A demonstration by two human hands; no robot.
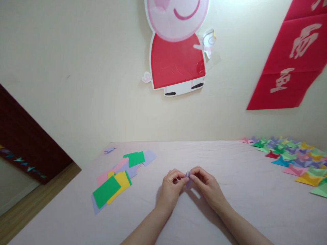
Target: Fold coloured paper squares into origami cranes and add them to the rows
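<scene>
A small lilac folded paper is pinched between both my hands at the middle of the pale pink table. My left hand grips its left side with curled fingers. My right hand grips its right side the same way. Most of the paper is hidden by my fingertips. To the left lies a loose pile of flat paper sheets in green, yellow, pink and lilac.
Several folded paper shapes in many colours cover the table's far right. A single lilac folded piece lies at the far left corner. The wall behind bears a cartoon pig cutout and a red banner. Wooden floor lies left.
</scene>
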